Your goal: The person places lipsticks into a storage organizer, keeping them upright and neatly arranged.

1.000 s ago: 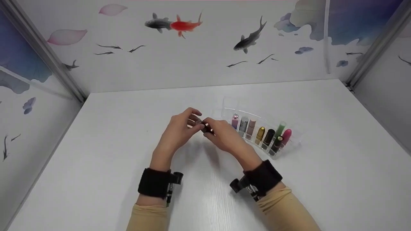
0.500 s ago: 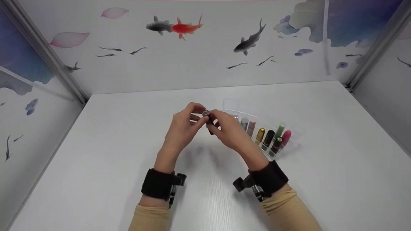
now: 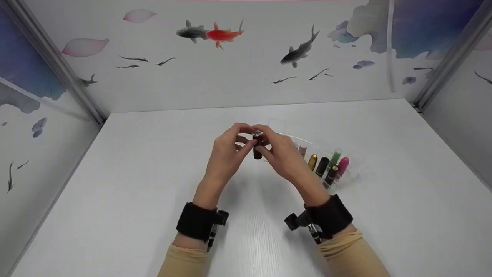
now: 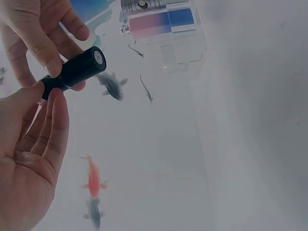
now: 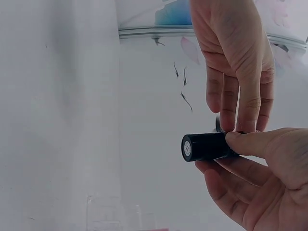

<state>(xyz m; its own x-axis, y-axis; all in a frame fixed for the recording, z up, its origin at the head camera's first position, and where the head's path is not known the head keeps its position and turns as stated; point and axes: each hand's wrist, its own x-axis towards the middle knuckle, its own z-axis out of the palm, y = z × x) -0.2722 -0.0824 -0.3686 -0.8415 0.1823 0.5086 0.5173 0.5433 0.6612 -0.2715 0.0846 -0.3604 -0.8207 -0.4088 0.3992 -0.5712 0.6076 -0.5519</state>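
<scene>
Both hands meet over the middle of the table in the head view, holding a black lipstick (image 3: 257, 154) off the tabletop. Its patterned, shiny top faces up, and a round pale label marks the base of the lipstick (image 4: 79, 70) in the left wrist view. My left hand (image 3: 230, 154) pinches the upper end between thumb and fingers. Lower down, my right hand (image 3: 283, 156) pinches the same tube from the other side. The fingers partly hide where the two grips meet. Beyond the right hand stands a clear curved lipstick holder (image 3: 353, 169).
The holder carries several lipsticks, among them a gold one (image 3: 313, 162), a green one (image 3: 336, 155) and a pink one (image 3: 343, 165). A pink-and-blue tube (image 4: 159, 23) shows in the left wrist view. Printed white panels (image 3: 246, 84) stand behind the white table (image 3: 153, 161).
Both hands have moved right and slightly away with the lipstick, which has turned more upright. The right hand now covers more of the holder's left end.
</scene>
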